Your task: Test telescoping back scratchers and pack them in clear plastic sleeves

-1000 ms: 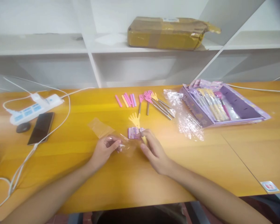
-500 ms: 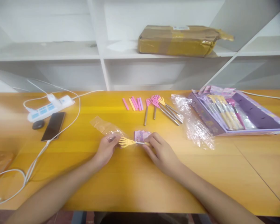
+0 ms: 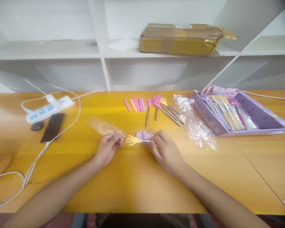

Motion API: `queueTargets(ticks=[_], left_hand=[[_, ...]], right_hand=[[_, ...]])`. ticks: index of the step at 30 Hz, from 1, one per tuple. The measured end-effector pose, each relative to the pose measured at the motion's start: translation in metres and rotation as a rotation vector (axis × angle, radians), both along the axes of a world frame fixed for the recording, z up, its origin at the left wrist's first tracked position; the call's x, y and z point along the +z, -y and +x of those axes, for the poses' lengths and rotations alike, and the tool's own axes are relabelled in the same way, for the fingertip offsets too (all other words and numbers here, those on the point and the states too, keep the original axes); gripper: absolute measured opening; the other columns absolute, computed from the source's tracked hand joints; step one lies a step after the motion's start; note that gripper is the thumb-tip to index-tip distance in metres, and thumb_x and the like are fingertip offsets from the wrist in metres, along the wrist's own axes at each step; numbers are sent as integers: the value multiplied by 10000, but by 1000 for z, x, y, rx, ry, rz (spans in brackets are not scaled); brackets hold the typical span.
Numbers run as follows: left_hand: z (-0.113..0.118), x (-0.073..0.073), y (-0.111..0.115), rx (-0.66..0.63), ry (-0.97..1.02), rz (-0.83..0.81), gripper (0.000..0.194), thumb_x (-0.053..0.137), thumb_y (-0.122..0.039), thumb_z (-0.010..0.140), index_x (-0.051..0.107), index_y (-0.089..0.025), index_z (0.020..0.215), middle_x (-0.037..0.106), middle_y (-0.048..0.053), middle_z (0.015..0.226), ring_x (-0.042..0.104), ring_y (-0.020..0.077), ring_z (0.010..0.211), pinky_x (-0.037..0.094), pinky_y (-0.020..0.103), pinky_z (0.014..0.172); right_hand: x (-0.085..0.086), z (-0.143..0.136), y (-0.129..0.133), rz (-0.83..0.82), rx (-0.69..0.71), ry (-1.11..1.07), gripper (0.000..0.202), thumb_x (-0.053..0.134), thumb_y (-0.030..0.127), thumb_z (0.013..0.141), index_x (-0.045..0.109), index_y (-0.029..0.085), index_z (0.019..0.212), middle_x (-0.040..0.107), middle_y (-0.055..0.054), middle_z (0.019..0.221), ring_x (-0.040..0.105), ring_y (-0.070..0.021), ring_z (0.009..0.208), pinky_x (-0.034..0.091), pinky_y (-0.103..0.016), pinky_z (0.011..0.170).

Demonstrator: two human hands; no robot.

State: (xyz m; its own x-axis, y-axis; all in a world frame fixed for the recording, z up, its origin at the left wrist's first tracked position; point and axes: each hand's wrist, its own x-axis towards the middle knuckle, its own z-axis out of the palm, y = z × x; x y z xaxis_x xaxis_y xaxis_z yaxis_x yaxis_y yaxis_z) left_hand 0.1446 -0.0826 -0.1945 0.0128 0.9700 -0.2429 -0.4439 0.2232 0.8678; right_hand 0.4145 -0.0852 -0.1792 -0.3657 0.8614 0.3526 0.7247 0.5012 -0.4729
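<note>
My left hand (image 3: pixel 109 147) is closed on the end of a clear plastic bag (image 3: pixel 102 126), which trails away to the upper left. Between my hands is a back scratcher (image 3: pixel 134 140) with a yellow hand-shaped head and a thin metal rod. Its head points left, just apart from my left fingertips. My right hand (image 3: pixel 165 151) pinches the rod's other end, hiding whatever part lies inside the fingers. Small purple printed cards (image 3: pixel 142 135) lie on the table right behind the rod.
Farther back lie several coloured tubes (image 3: pixel 135 104), several pink and yellow back scratchers (image 3: pixel 165 109) and crumpled plastic bags (image 3: pixel 197 123). A purple box (image 3: pixel 258 109) with packed scratchers is at right. A phone (image 3: pixel 52 127), power strip (image 3: pixel 49 109) and white cables are at left.
The yellow back scratcher has moved slightly right and away from my left fingers, along with my right hand. My left hand keeps the plastic bag.
</note>
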Motion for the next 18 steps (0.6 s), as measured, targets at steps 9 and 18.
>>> queueTargets(ticks=[9,18], left_hand=[[3,-3,0,46,7,-12,360,958,-423,749,782,-126,850,706,36,807,633,128,750,538,268,740],[3,0,3,85,68,-9,342,938,-417,780,737,-145,834,673,11,804,582,85,663,489,218,612]], right_hand=[[2,3,2,54,-39,-173,170,447,267,1104,603,204,1078,561,-94,1061,587,-201,931,495,-368,814],[-5,-3,2,118,16,6,137,473,239,1087,599,187,1097,573,-111,1066,596,-209,908,521,-358,784]])
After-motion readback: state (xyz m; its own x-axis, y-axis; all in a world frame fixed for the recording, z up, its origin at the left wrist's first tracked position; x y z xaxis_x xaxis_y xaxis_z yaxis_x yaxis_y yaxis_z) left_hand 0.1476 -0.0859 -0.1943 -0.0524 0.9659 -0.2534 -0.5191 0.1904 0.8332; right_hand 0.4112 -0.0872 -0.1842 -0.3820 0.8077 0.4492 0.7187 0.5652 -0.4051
